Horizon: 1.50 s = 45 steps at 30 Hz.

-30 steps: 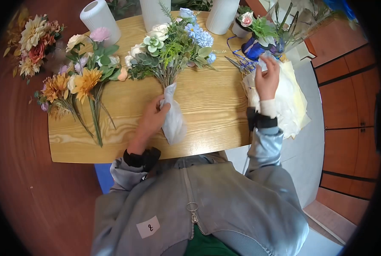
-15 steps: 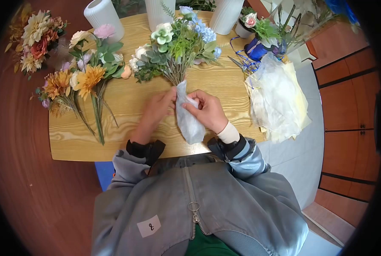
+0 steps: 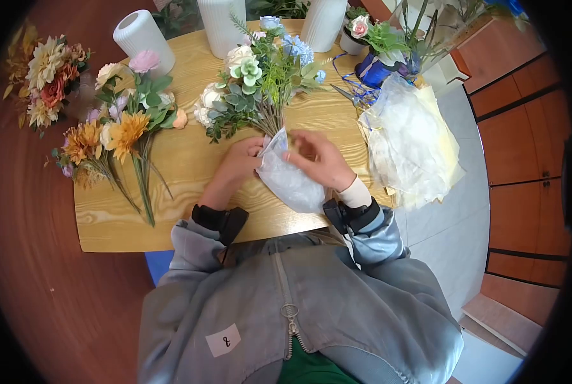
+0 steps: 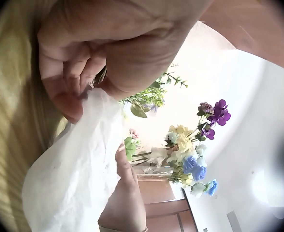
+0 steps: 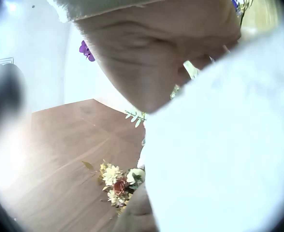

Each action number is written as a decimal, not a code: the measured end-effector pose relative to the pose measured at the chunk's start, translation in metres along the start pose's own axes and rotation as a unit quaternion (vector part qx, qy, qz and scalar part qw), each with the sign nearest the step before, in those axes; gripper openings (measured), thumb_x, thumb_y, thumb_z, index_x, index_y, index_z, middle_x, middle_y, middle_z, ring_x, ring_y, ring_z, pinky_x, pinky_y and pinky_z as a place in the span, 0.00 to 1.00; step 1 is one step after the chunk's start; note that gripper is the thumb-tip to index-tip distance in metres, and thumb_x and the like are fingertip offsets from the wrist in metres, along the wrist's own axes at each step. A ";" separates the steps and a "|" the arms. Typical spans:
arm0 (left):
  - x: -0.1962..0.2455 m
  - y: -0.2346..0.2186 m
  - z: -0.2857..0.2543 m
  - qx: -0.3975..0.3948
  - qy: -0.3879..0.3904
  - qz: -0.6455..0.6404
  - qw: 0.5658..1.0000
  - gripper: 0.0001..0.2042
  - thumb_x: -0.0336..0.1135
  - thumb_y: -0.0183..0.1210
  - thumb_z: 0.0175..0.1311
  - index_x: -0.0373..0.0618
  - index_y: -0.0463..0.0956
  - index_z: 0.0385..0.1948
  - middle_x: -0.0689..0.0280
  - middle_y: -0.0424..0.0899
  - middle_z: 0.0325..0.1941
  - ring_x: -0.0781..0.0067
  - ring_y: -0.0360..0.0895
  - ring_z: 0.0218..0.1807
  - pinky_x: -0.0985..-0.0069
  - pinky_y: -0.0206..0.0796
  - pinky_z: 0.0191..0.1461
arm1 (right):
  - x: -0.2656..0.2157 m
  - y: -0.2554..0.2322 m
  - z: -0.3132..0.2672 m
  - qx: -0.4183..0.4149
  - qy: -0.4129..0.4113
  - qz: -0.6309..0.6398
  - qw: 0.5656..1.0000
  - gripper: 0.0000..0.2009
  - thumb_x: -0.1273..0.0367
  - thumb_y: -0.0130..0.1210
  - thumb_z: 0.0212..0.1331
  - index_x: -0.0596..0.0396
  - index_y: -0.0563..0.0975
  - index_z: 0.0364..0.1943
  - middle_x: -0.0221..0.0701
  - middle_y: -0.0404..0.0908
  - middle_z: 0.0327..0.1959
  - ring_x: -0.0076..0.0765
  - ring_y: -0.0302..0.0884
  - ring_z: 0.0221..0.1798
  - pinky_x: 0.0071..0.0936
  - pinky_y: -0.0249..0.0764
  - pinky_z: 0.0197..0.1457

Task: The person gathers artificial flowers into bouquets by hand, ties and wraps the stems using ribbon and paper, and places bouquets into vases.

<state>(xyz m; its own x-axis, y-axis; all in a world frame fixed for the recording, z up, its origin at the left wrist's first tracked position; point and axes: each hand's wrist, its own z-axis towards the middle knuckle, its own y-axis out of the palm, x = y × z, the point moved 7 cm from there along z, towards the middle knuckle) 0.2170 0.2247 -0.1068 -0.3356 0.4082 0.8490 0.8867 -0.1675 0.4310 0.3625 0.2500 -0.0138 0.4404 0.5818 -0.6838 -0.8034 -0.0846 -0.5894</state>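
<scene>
A bouquet of cream and blue flowers with green leaves [image 3: 260,83] lies on the table, its stems [image 3: 272,120] toward the person. White tissue paper [image 3: 291,182] hangs at the stems' lower end, gathered at the top and flared below. My left hand [image 3: 238,160] pinches the gathered top of this paper by the stems, as the left wrist view also shows. On the paper's other side is my right hand [image 3: 329,165], its thumb against the sheet and its fingers loosely bent, apart from the thumb. The paper [image 5: 224,154] hides some of its fingers in the right wrist view.
Loose flower stems [image 3: 146,185] with orange and pink heads lie on the left. White vases [image 3: 146,41] stand along the back. Scissors [image 3: 343,94], blue ribbon [image 3: 372,72] and stacked tissue sheets [image 3: 414,144] are on the right. Another bouquet [image 3: 48,80] is at far left.
My right hand has come from the stacked sheets to the tissue paper at the stems, and its grip there has loosened. The paper now spreads wider toward the right. My left hand stays by the stems.
</scene>
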 end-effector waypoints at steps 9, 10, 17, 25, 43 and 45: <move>0.009 -0.009 -0.022 0.133 0.011 0.120 0.984 0.25 0.25 0.58 0.45 0.42 0.62 0.49 0.67 0.77 0.25 0.81 0.71 0.22 0.85 0.60 0.19 | -0.048 0.027 -0.043 -0.493 0.124 0.324 0.798 0.12 0.70 0.52 0.51 0.55 0.73 0.41 0.30 0.72 0.17 0.23 0.68 0.19 0.23 0.65 0.23; 0.013 -0.010 -0.024 0.114 0.043 0.153 0.981 0.23 0.27 0.58 0.46 0.42 0.63 0.48 0.68 0.76 0.23 0.81 0.71 0.21 0.85 0.59 0.18 | -0.047 0.029 -0.040 -0.492 0.125 0.324 0.798 0.12 0.70 0.52 0.51 0.55 0.73 0.41 0.30 0.72 0.17 0.23 0.68 0.19 0.23 0.65 0.23; 0.008 0.003 -0.034 0.016 -0.015 0.250 0.968 0.10 0.37 0.55 0.52 0.40 0.75 0.29 0.69 0.74 0.18 0.83 0.70 0.17 0.85 0.59 0.17 | -0.028 0.047 0.007 -0.328 -0.053 -0.093 0.939 0.10 0.70 0.48 0.45 0.50 0.72 0.35 0.37 0.71 0.17 0.47 0.70 0.22 0.38 0.64 0.26; 0.029 -0.014 -0.054 0.093 -0.091 0.500 0.856 0.14 0.44 0.56 0.48 0.41 0.77 0.16 0.63 0.73 0.11 0.69 0.71 0.15 0.74 0.63 0.22 | 0.003 0.007 0.006 -0.468 -0.012 0.011 0.884 0.11 0.62 0.56 0.39 0.54 0.73 0.24 0.39 0.74 0.21 0.44 0.73 0.26 0.33 0.66 0.29; 0.024 0.003 -0.009 0.232 -0.009 0.392 0.890 0.18 0.46 0.57 0.50 0.34 0.72 0.28 0.65 0.74 0.20 0.79 0.69 0.17 0.84 0.61 0.19 | 0.014 0.000 -0.002 -0.106 0.004 -0.116 0.988 0.13 0.64 0.54 0.47 0.57 0.74 0.35 0.39 0.73 0.32 0.44 0.70 0.36 0.33 0.67 0.38; 0.028 0.004 -0.005 0.235 0.032 0.429 0.872 0.18 0.45 0.57 0.50 0.35 0.72 0.26 0.65 0.74 0.20 0.80 0.69 0.17 0.84 0.61 0.19 | 0.020 0.012 -0.007 -0.120 0.023 -0.144 0.982 0.14 0.62 0.53 0.46 0.57 0.74 0.34 0.41 0.73 0.31 0.48 0.69 0.36 0.36 0.66 0.40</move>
<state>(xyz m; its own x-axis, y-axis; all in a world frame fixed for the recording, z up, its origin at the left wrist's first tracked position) 0.2097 0.2315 -0.0795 0.5110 0.2599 0.8194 0.8475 0.0069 -0.5307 0.3649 0.2547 -0.0373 0.6571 0.5728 -0.4900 -0.5287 -0.1133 -0.8412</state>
